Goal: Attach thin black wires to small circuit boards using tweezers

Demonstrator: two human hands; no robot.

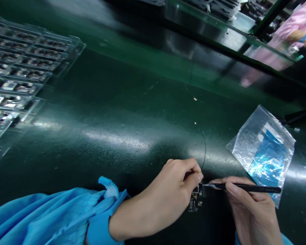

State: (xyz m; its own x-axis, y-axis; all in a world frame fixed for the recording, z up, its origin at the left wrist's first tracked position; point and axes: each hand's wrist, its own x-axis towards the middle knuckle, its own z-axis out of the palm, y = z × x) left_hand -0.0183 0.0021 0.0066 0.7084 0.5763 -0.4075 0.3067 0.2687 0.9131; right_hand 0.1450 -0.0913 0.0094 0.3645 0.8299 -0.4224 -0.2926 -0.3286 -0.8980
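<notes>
Thumb and forefinger of my left hand (175,190) are pinched together at the end of a thin black wire (205,149), which curves away over the dark green tabletop. Just under that hand lies a small circuit board (195,202), partly hidden by my fingers. My right hand (252,204) holds black tweezers (257,188) between thumb and fingers, nearly level. Their tips point left, close to my left fingertips and the upper edge of the board; whether they touch anything is unclear.
Clear plastic trays (53,58) filled with circuit boards stand at the left. A clear bag (265,149) with blue contents lies behind my right hand. A raised ledge (219,41) runs along the back, and a person in a pink sleeve (293,23) is beyond it.
</notes>
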